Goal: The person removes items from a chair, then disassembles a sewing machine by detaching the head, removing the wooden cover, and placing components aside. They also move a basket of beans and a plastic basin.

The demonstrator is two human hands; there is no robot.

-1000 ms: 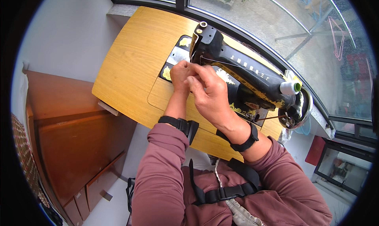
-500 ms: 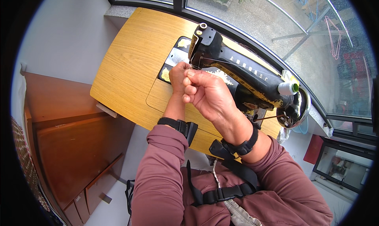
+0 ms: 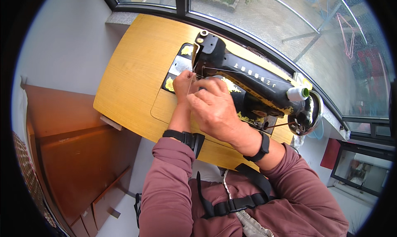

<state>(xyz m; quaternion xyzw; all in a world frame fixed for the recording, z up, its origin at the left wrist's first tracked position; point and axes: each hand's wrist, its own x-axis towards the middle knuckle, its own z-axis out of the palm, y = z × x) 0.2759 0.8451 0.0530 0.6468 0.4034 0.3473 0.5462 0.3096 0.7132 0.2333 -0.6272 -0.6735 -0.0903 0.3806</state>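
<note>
Both hands sit by the needle end of the black sewing machine (image 3: 248, 86). Left hand (image 3: 183, 84) & right hand (image 3: 213, 108) pinch a fine thread (image 3: 191, 80), running near-vertical up toward the machine head; left hand is nearer the needle.

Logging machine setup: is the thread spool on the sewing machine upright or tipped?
Upright: the white spool stands on the sewing machine, its green cap on top.

Both forearms come up from the lower edge in maroon sleeves, each wrist wearing a black band; the left hand (image 3: 184, 84) is stretched forward, fingers curled and pinched at the tips; the right hand (image 3: 215, 108) lies just behind and beside it, knuckles up, thumb and forefinger pressed together; the two hands nearly touch.
</note>
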